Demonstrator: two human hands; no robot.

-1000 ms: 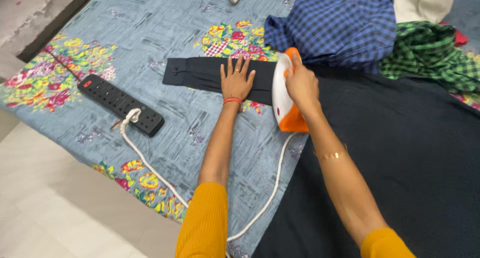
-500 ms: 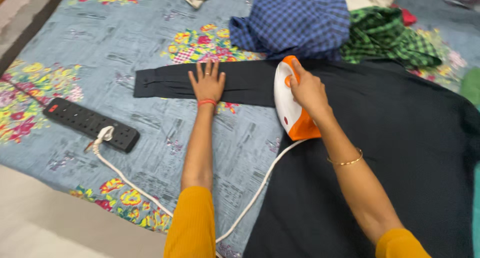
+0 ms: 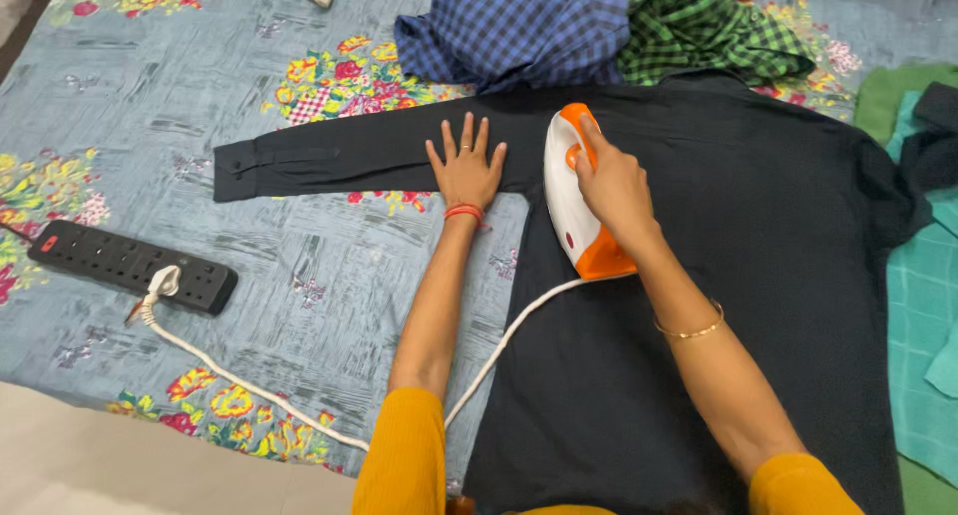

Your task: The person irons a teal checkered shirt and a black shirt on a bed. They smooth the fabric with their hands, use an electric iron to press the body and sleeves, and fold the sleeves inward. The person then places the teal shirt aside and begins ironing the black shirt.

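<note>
1. Leftmost, well apart from both hands, a black power strip [image 3: 130, 265] lay on the flowered blue bedsheet [image 3: 299, 265], with a white plug in its near end.
2. From that plug a white cord [image 3: 499, 340] ran along the sheet's edge, passed under the left forearm and rose to the back of the iron.
3. Stretched out to the left of the left hand was the sleeve [image 3: 319, 161] of a dark shirt [image 3: 758, 246], its cuff at the far end.
4. The left hand [image 3: 466, 171] lay flat on that sleeve, palm down, fingers spread and gripping nothing, a red thread at the wrist.
5. Just right of it, apart from it, stood the white and orange iron [image 3: 577, 201], sole down on the shirt near the shoulder.
6. The right hand [image 3: 614, 186] was closed around the iron's handle, thumb on the orange top, a thin gold bangle further down the arm.
7. Beyond both hands lay a crumpled blue checked garment [image 3: 519, 26] and, to its right, a green checked garment [image 3: 709, 21].
8. Far right of the right hand, a teal cloth [image 3: 923, 325] lay beside the shirt's body.
</note>
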